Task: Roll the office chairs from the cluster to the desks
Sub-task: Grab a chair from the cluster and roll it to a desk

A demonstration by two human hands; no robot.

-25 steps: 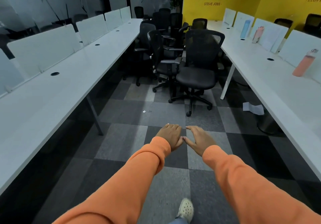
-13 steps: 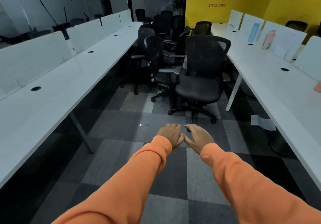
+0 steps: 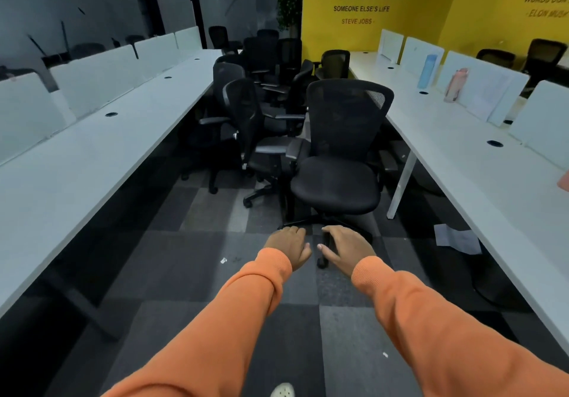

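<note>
Grey check carpet (image 3: 184,258) is running btwn left worktop (image 3: 92,156) and right worktop (image 3: 462,150), w/ yellow wall (image 3: 415,11) closing the far end. Office chair cluster (image 3: 246,110) is sitting mid-aisle, nearest chair (image 3: 335,181) at front. Left grip (image 3: 288,244) and right grip (image 3: 346,247) are hovering palms-down, fingers slack, holding nothing, partly hiding the chair's base. Rear chairs are merging in the dark.

**Orange Sleeves, Pale Clog**

Dressed in a long-sleeved orange top, with left sleeve (image 3: 215,319) and right sleeve (image 3: 446,319) in soft, thick fabric, loosely creased along the forearms. Finished with ribbed cuffs (image 3: 274,262) closing just behind left hand (image 3: 289,244) and right hand (image 3: 346,247). Shod in a pale perforated clog (image 3: 282,391), seen only at the toe.
</note>
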